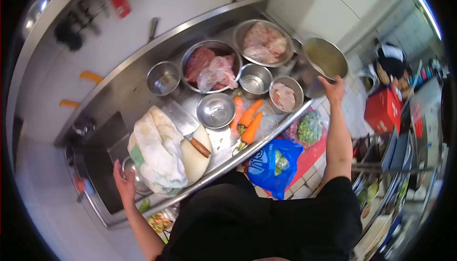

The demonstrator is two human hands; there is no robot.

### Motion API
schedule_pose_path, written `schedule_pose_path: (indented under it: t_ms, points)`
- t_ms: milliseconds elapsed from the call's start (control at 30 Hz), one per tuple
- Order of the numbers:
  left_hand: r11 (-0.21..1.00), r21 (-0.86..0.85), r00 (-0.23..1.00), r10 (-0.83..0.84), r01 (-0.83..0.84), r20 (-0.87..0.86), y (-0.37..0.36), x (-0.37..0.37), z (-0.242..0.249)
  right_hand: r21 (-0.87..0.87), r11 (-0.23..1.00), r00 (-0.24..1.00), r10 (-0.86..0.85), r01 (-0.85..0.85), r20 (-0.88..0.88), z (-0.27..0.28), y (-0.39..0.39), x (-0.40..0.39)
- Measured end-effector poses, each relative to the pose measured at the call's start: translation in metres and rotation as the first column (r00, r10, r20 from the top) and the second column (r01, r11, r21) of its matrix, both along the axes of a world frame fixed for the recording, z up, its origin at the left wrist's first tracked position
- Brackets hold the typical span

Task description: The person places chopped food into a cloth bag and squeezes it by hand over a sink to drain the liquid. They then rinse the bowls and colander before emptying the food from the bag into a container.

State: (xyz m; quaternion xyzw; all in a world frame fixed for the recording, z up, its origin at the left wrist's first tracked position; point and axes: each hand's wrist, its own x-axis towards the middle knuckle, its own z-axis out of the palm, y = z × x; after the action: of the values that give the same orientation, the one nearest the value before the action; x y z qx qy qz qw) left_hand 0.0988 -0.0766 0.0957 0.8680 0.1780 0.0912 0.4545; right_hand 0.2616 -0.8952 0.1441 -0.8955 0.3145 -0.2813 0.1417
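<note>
My right hand [333, 88] grips the near rim of a deep metal pot [312, 78] holding cloudy, yellowish liquid, at the right end of the steel counter. Over the sink at the left is my left hand [124, 185], fingers apart, beside a metal bowl [139, 183] that it overlaps in this view. A crumpled white cloth [157, 149] lies right of that bowl, covering part of a round cutting board [202, 139]. On the board rests the brown wooden handle [200, 147] of a cleaver, whose wide blade [176, 117] points away from me.
Bowls of red meat [202, 63] and pale meat [262, 42] stand at the back. Nearer are smaller metal bowls [216, 110] and several carrots [250, 113]. A blue bag [273, 163] sits below the counter edge. Shelving [381, 185] and another person [392, 61] are at the right.
</note>
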Motion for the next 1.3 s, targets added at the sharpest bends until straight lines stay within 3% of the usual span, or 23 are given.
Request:
schedule_pose_path:
  t_ms: [33, 100, 133, 167, 200, 233, 267, 300, 367, 433, 467, 500, 567, 600, 633, 667, 700, 800, 867, 967, 1033, 1200, 1300]
  points:
    - [0.999, 0.033, 1.0, -0.001, 0.0, 0.019, 0.006, -0.003, -0.004, -0.044, 0.994, 0.981, 0.105, -0.099, 0.163, 0.003, -0.013, -0.002]
    - [0.998, 0.059, 0.999, -0.016, 0.014, 0.03, 0.002, -0.006, 0.009, -0.043, 0.987, 0.985, 0.155, -0.152, 0.078, 0.032, -0.025, -0.015]
    - [1.0, -0.014, 0.999, 0.016, -0.017, -0.048, -0.006, -0.004, 0.016, -0.033, 0.985, 0.985, 0.173, -0.172, 0.012, 0.088, 0.026, -0.033]
    - [0.994, -0.088, 0.991, 0.06, -0.072, -0.123, -0.005, -0.008, 0.022, -0.152, 0.962, 0.974, 0.228, -0.226, -0.003, 0.103, 0.028, -0.042]
    - [0.995, 0.098, 0.998, -0.029, 0.025, 0.046, 0.013, -0.014, -0.007, -0.105, 0.962, 0.968, 0.253, -0.252, -0.004, 0.12, 0.033, -0.052]
    - [0.995, 0.095, 0.999, -0.014, 0.011, 0.038, 0.019, -0.017, -0.018, -0.19, 0.942, 0.958, 0.286, -0.277, 0.019, 0.123, 0.011, -0.063]
    - [0.996, 0.094, 0.999, 0.006, -0.01, 0.045, 0.027, -0.02, -0.032, -0.285, 0.947, 0.988, 0.151, -0.149, -0.014, 0.155, 0.049, -0.081]
    - [0.998, 0.036, 0.998, 0.058, -0.057, -0.023, 0.023, -0.019, -0.02, -0.403, 0.887, 0.961, 0.27, -0.224, 0.06, 0.157, 0.018, -0.094]
    - [0.996, 0.011, 0.994, 0.085, -0.085, -0.075, 0.032, -0.017, -0.014, 0.107, 0.894, 0.893, 0.413, -0.435, 0.181, 0.205, 0.064, -0.117]
    - [0.993, -0.039, 0.99, 0.108, -0.112, -0.087, 0.051, -0.017, -0.013, -0.048, 0.745, 0.704, 0.648, -0.665, 0.29, 0.233, 0.143, -0.125]
    - [0.995, -0.053, 0.995, 0.079, -0.082, -0.066, 0.063, -0.019, -0.016, -0.192, 0.674, 0.633, 0.737, -0.713, 0.238, 0.247, 0.18, -0.123]
    - [0.996, -0.065, 0.998, 0.05, -0.053, -0.046, 0.077, -0.024, -0.019, -0.204, 0.657, 0.616, 0.753, -0.726, 0.232, 0.253, 0.225, -0.118]
    - [0.993, -0.067, 0.995, 0.097, -0.097, -0.012, 0.106, -0.04, -0.037, -0.441, 0.321, 0.34, 0.94, -0.838, 0.038, 0.26, 0.314, -0.097]
    - [0.992, -0.105, 0.997, 0.073, -0.075, -0.016, 0.121, -0.05, -0.037, -0.4, 0.179, 0.234, 0.968, -0.899, -0.094, 0.255, 0.346, -0.083]
    - [0.989, -0.141, 0.999, 0.049, -0.051, -0.02, 0.135, -0.06, -0.036, -0.158, 0.219, 0.21, 0.975, -0.963, 0.073, 0.232, 0.409, -0.071]
    - [0.986, -0.128, 0.993, 0.1, -0.107, -0.059, 0.147, -0.075, -0.028, -0.251, 0.087, 0.085, 0.996, -0.964, 0.022, 0.221, 0.478, -0.056]
    - [0.978, -0.146, 0.988, 0.139, -0.148, -0.07, 0.176, -0.107, -0.041, -0.159, -0.15, -0.138, 0.987, -0.976, -0.086, 0.2, 0.594, -0.036]
    - [0.916, -0.242, 0.945, 0.326, -0.321, -0.017, 0.224, -0.178, -0.057, 0.141, -0.426, -0.442, 0.889, -0.894, -0.121, 0.132, 0.769, -0.012]
    - [0.837, -0.252, 0.87, 0.49, -0.486, -0.051, 0.239, -0.227, -0.046, 0.313, -0.56, -0.572, 0.818, -0.767, 0.062, 0.082, 0.866, -0.021]
    - [0.718, -0.28, 0.757, 0.652, -0.637, -0.051, 0.258, -0.307, -0.055, 0.413, -0.629, -0.621, 0.764, -0.659, 0.174, -0.005, 0.961, -0.019]
    - [0.663, -0.283, 0.706, 0.704, -0.692, -0.079, 0.257, -0.339, -0.053, 0.208, -0.645, -0.659, 0.752, -0.735, 0.007, -0.052, 1.003, -0.014]
    - [0.54, -0.3, 0.608, 0.762, -0.786, -0.223, 0.241, -0.376, -0.028, 0.219, -0.629, -0.659, 0.746, -0.745, -0.097, -0.137, 1.056, 0.007]
    - [0.566, -0.317, 0.644, 0.718, -0.761, -0.265, 0.23, -0.372, -0.038, 0.302, -0.573, -0.639, 0.741, -0.762, -0.206, -0.179, 1.061, 0.03]
